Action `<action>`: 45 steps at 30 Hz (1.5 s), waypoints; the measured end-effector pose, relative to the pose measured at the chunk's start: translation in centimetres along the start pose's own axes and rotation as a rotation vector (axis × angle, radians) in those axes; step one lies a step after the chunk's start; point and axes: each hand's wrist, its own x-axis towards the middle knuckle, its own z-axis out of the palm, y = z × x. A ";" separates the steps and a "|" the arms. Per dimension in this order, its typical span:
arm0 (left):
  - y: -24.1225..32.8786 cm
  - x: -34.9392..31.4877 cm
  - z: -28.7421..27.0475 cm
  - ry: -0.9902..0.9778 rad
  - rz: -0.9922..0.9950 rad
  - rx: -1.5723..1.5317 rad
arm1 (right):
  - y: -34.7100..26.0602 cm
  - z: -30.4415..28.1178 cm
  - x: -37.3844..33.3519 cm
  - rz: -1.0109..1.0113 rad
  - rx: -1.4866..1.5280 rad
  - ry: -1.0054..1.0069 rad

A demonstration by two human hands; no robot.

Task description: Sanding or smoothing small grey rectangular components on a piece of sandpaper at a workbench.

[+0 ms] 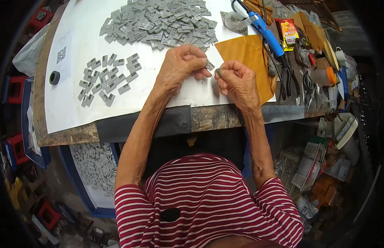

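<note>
My left hand (182, 66) is raised over the white sheet near the table's front edge. Between its thumb and fingertips it pinches a small grey plastic piece (210, 65). Just to the right, my right hand (240, 82) is closed, thumb against forefinger, close to that piece. A small dark tip shows at its fingers, too little to name. Behind my hands lies a big heap of similar grey pieces (159, 22). Off to the left, several more grey pieces (111, 78) lie spread out singly, each with a dark slot.
A brown envelope (241, 51) lies right of my hands, with a blue electric screwdriver (266, 33) beyond it. A bag of small parts (235, 22) stands behind. A black ring (54, 77) sits at the far left. Below the table, a blue tray (86, 198) holds more pieces.
</note>
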 end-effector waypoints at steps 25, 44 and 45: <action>-0.5 -0.1 0.7 -0.153 0.089 0.210 | 1.2 -1.0 0.0 -0.100 0.013 0.048; -0.4 -0.3 1.0 -0.176 0.094 0.298 | 1.4 -1.3 -0.1 -0.119 -0.136 0.047; -0.4 -0.3 0.9 -0.180 0.087 0.301 | 1.5 -1.4 0.0 -0.107 -0.137 0.032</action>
